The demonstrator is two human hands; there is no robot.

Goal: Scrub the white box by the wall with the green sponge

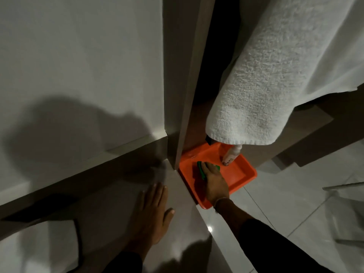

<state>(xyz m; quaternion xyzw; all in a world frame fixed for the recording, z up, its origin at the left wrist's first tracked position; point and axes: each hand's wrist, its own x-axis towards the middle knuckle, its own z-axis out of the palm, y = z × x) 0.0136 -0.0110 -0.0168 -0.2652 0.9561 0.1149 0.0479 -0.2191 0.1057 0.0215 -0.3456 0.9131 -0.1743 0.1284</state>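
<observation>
The green sponge [201,170] lies in an orange tray [242,174] on the floor, in the corner beside a vertical panel. My right hand [215,184] reaches into the tray, its fingers closed over the sponge and covering most of it. The white box [110,223] by the wall shows its glossy top in the lower left. My left hand [151,211] lies flat on that top with its fingers apart, holding nothing.
A white bottle [231,155] leans in the tray's far corner. A white towel [275,75] hangs down over the tray. The white wall [78,66] rises behind the box, and a beige panel [189,75] stands at its corner. Pale floor tiles [285,203] lie to the right.
</observation>
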